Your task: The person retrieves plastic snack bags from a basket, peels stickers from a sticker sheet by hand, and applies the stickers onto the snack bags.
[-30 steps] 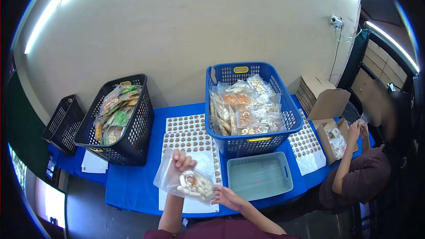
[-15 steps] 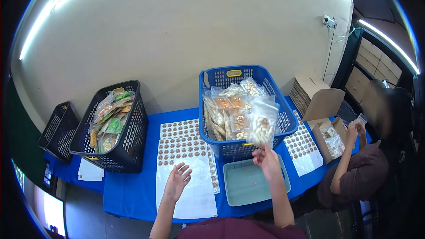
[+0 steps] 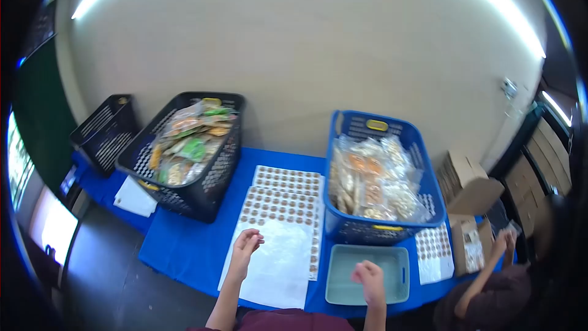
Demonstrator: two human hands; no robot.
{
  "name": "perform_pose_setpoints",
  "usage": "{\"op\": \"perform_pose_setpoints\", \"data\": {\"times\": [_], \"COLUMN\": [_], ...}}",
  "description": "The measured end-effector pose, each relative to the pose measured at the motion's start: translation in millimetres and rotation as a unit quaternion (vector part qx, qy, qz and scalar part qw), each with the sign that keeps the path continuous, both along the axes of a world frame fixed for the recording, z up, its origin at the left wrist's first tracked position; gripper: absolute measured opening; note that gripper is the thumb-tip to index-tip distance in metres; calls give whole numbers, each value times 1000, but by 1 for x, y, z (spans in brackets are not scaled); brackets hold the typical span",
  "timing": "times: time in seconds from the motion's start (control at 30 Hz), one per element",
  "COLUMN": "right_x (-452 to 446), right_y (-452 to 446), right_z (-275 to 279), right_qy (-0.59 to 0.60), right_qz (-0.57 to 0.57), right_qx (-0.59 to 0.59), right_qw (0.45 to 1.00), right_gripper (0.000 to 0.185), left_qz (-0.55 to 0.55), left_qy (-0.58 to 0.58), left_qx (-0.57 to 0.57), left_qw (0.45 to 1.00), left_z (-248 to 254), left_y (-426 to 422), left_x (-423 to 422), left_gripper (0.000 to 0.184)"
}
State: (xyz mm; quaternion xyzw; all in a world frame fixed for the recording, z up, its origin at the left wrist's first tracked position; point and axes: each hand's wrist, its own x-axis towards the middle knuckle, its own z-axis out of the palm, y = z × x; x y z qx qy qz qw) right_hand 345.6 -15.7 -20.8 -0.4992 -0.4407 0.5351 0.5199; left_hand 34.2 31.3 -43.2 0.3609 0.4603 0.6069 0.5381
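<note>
My left hand (image 3: 246, 252) hovers above the white label sheet (image 3: 278, 257), its fingers curled together and nothing visible in them. The sheet carries rows of round brown stickers at its far end and bare backing nearer me. My right hand (image 3: 371, 281) is over the pale green tray (image 3: 335, 291), fingers folded in, slightly blurred, with no packet showing. Just beyond the tray stands the blue basket (image 3: 392, 228), filled with clear packets (image 3: 373, 187) of whitish and orange-brown pieces.
A black basket (image 3: 211, 196) of mixed packets stands left, with a smaller black basket (image 3: 92, 141) beyond. Right are another sticker sheet (image 3: 432, 257), cardboard boxes (image 3: 468, 193) and a co-worker (image 3: 490, 297) handling a small packet. Blue cloth (image 3: 184, 251) covers the table.
The packet my right hand held at the blue basket's front is out of the hand. That hand has drawn back over the tray. My left fingers have curled in; the view has turned left.
</note>
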Motion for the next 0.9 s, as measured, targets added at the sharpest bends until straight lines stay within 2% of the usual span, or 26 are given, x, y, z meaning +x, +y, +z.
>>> {"op": "perform_pose_setpoints", "data": {"times": [0.07,0.17,0.27,0.37,0.5,0.63,0.83,0.9], "right_x": [6,-5,-40,-45,-77,-130,-185,-200], "right_y": [-6,-4,0,1,7,14,12,5], "right_z": [-6,-7,22,4,-17,-14,-5,-1], "right_qy": [141,144,79,90,187,238,210,206], "right_qz": [-84,-196,-266,-278,-310,-290,-264,-286], "right_qx": [76,90,74,74,86,53,63,62], "right_qw": [983,966,958,954,928,925,939,934], "right_gripper": [18,11,10,14,11,10,8,8], "left_qz": [51,78,85,94,110,122,34,-20], "left_qy": [40,47,58,95,136,209,191,270], "left_qx": [31,58,96,120,165,185,218,213], "left_qw": [997,994,990,984,971,952,956,939], "left_z": [12,20,21,39,60,88,137,145], "left_y": [3,6,13,19,39,56,92,115], "left_x": [-22,-47,-78,-114,-172,-226,-265,-268], "left_gripper": [16,14,13,11,10,10,11,18]}}
